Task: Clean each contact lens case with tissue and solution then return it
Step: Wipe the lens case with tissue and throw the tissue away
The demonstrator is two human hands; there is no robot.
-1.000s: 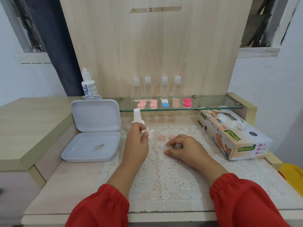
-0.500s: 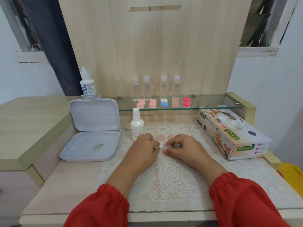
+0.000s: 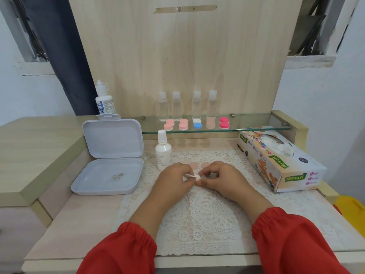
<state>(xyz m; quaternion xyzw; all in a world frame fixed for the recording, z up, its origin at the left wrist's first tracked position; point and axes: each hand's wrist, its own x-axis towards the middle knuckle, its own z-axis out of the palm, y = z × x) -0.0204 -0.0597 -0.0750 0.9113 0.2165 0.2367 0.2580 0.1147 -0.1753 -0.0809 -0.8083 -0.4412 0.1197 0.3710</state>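
I held a small wad of white tissue [image 3: 194, 177] between both hands over the lace doily [image 3: 199, 214], my left hand [image 3: 173, 179] pinching one end and my right hand [image 3: 219, 177] curled round the other; whether a lens case sat inside my right fingers I could not tell. Two pale peach caps [image 3: 199, 165] lay on the doily just beyond my knuckles. The white solution bottle [image 3: 163, 153] stood upright at the doily's far left corner. Left of the doily the grey hinged box [image 3: 110, 155] lay open with small rings in its tray. Right of the doily sat the Mysoft tissue box [image 3: 280, 157]. Beyond the doily, on the glass shelf [image 3: 256, 128], four contact lens cases [image 3: 196, 124] lay before four clear bottles [image 3: 187, 105].
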